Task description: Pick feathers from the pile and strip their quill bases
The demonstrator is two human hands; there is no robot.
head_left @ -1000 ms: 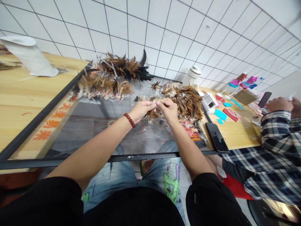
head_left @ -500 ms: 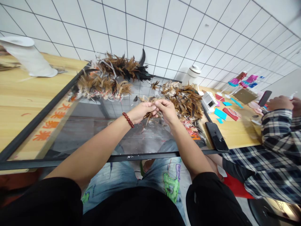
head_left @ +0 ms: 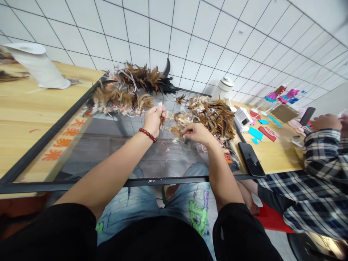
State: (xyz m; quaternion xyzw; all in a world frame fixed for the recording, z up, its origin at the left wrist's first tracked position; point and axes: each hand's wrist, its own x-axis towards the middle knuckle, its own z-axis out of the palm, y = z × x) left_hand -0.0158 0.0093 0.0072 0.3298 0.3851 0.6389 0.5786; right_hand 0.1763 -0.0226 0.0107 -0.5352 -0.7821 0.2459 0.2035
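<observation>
Now the left hand (head_left: 152, 120) alone pinches feathers (head_left: 162, 124), left of the pile (head_left: 214, 112).
The right hand (head_left: 199, 133) has drawn away to the pile's near edge, fingers bent, hold unclear.

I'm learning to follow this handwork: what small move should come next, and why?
Probably the right hand should draw a feather from the brown feather pile: its fingertips are at the pile's near edge, though any grip is unclear, while the left hand holds a small feather bunch.
</observation>
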